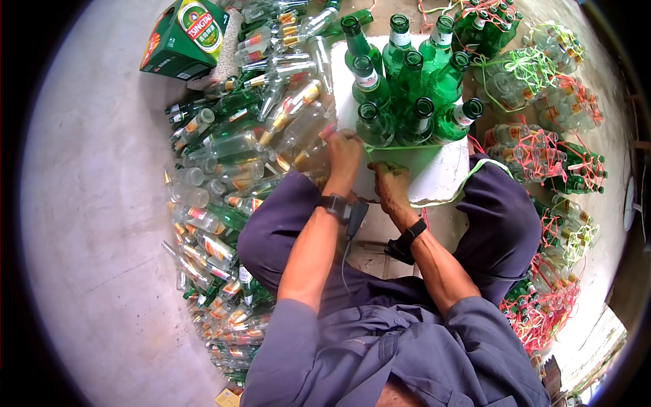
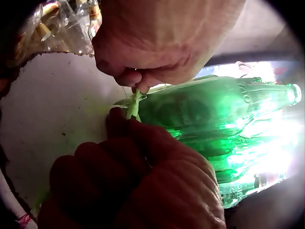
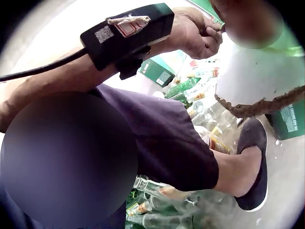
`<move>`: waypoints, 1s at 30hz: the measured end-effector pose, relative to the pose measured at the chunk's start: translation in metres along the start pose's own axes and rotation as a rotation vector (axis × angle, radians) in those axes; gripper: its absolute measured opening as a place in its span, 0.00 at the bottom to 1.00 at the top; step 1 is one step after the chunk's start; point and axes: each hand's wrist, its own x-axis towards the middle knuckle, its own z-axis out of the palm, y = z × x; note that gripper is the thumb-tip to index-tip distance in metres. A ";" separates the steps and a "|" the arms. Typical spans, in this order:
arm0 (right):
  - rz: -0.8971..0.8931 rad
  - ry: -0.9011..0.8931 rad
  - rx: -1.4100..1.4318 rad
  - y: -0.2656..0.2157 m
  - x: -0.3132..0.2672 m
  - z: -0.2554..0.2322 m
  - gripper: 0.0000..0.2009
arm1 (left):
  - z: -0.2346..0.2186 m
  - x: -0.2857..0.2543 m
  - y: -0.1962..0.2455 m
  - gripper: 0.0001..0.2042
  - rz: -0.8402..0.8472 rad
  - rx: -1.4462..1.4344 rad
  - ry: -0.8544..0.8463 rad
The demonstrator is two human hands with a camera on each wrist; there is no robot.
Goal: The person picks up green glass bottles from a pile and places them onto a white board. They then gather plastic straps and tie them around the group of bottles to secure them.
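Note:
Several green bottles (image 1: 410,81) (image 2: 195,102) stand in a cluster on a white board (image 1: 434,173) (image 2: 57,105), with a light green strap (image 1: 400,147) (image 2: 134,107) round their lower part. My left hand (image 1: 344,157) (image 2: 162,43) (image 3: 193,36) pinches the strap near the bottles' base. Opposite it, my right hand (image 1: 392,184) (image 2: 133,176) has curled fingers and pinches the strap too. Between the two sets of fingertips, the left wrist view shows a small twist or knot. In the right wrist view, the right hand (image 3: 248,21) is partly blurred at the top edge.
Loose clear and green bottles (image 1: 230,156) (image 3: 162,205) lie heaped on the left. Bundles tied with red and green strap (image 1: 525,146) line the right side. A green carton (image 1: 183,41) stands at the upper left. One strap length (image 1: 468,180) runs over the right knee.

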 end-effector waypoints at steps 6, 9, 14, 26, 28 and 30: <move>-0.040 0.000 -0.014 0.003 -0.003 0.003 0.09 | -0.004 -0.004 0.009 0.03 -0.133 -0.185 -0.054; -0.103 -0.009 -0.069 0.014 0.001 0.001 0.07 | -0.006 -0.009 0.021 0.02 -0.225 -0.286 -0.084; -0.275 -0.006 -0.285 0.006 -0.009 -0.001 0.08 | -0.001 -0.014 0.015 0.02 -0.188 -0.292 -0.084; -0.179 -0.075 -0.181 0.005 -0.010 -0.005 0.10 | -0.015 -0.016 0.038 0.05 -0.435 -0.381 -0.190; -0.181 -0.078 -0.167 0.002 -0.013 -0.002 0.09 | -0.017 -0.019 0.037 0.08 -0.461 -0.321 -0.232; -0.143 -0.050 -0.108 -0.005 -0.015 0.001 0.09 | -0.019 -0.025 0.034 0.09 -0.473 -0.321 -0.251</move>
